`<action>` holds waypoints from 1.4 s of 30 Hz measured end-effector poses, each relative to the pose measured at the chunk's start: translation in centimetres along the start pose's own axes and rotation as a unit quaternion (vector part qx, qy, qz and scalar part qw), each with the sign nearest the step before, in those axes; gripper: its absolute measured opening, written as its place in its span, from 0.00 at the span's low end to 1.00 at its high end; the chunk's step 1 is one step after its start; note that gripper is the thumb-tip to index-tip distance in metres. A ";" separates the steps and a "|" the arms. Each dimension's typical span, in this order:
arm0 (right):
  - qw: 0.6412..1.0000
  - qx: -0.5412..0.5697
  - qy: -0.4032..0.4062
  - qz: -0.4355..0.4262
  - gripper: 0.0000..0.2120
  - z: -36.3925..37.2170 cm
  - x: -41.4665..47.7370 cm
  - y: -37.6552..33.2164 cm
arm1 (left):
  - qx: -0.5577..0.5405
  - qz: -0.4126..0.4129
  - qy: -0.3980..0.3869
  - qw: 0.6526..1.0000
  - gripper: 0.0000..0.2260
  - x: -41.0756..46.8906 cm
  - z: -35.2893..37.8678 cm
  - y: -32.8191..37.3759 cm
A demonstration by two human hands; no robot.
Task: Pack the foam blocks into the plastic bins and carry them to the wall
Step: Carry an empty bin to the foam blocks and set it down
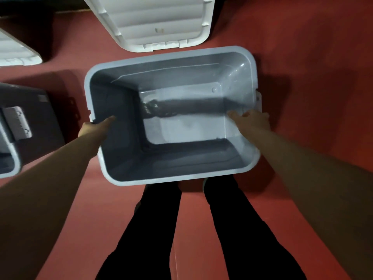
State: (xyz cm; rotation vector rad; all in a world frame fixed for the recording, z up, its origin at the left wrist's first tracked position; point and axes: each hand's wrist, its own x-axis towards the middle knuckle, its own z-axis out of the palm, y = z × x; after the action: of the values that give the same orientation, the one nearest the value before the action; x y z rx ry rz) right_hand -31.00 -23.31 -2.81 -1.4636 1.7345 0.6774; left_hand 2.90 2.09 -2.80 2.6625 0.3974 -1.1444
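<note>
Head view, looking straight down: a grey plastic bin [238, 77] sits in the middle of the picture, open side up, its pale floor and darker inner walls in plain sight. It is held in front of the person's legs [159, 229], which wear black, and its near rim hides the feet. Whether it rests on the red floor [302, 47] or hangs just above it, I cannot tell.

The left hand [93, 127] grips the bin's left short rim. Its thumb reaches over the edge and lies against the inner wall, while the other fingers are hidden outside, below the rim. The right hand [253, 119] grips the opposite short rim, with its fingers [234, 114] hooked over the edge into the bin. Both arms stretch out from the lower corners of the picture.

Just beyond the bin's far rim a white ribbed lid [161, 23] lies on the floor, close to the bin but apart from it. A second white lid [16, 51] shows in part at the upper left edge. At the left edge, well apart from the held bin, stands a second grey bin [40, 118], cut off by the picture, with a pale latch [18, 123] on its side.
</note>
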 end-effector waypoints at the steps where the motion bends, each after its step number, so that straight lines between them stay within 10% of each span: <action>1: 1.000 -0.002 0.006 -0.001 0.39 -1.1 -1.6 -0.5 | -0.017 -0.013 -0.011 1.000 0.43 -1.2 -1.4 0.0; 5: 0.999 0.003 0.041 -0.018 0.54 -5.8 -8.8 -1.9 | -0.081 -0.021 -0.062 0.995 0.46 -6.9 -7.2 -0.3; 12: 0.993 0.012 0.104 -0.049 0.46 -14.1 -24.3 -5.6 | -0.187 0.020 -0.104 0.977 0.32 -19.1 -19.1 -3.5; 26: 0.948 -0.143 0.037 -0.282 0.44 -16.0 -37.7 -13.6 | -0.331 -0.131 0.160 0.921 0.49 -38.2 -25.2 -18.4; 32: 0.871 -0.273 -0.024 -0.408 0.45 -11.9 -44.6 -14.1 | -0.460 -0.226 0.193 0.837 0.49 -49.0 -19.2 -30.0; 42: 0.663 -0.478 -0.103 -0.568 0.44 0.0 -58.1 0.9 | -0.687 -0.396 0.222 0.567 0.56 -71.1 5.5 -49.0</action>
State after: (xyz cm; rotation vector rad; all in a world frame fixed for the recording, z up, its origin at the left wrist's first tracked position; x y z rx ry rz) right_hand -28.40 10.35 44.45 -2.5681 -0.1146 0.9645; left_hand -63.92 35.05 41.17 1.1427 1.7572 0.0738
